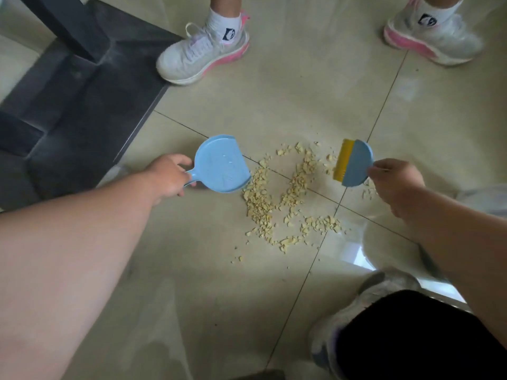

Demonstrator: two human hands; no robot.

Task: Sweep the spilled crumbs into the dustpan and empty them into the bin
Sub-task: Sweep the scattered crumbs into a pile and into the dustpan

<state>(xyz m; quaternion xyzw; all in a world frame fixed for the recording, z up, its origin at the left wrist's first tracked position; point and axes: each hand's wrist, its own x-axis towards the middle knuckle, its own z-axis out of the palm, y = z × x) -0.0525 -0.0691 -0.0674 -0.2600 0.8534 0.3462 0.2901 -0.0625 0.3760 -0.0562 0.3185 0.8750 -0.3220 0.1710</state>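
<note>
The crumbs [285, 198] lie scattered on the floor [208, 270] in front of me, spread across the joint where the tiles meet. My left hand [170, 176] holds the dustpan [220, 164] by its handle at the left edge of the crumbs, its lip touching the nearest of them. My right hand [395, 182] holds the brush [354, 163] on the right side of the pile, with a few crumbs just beneath it. A table base [82, 91] stands far left. Another person's two shoes [204, 53] are at the far side. My own shoe [365, 303] is near right.
</note>
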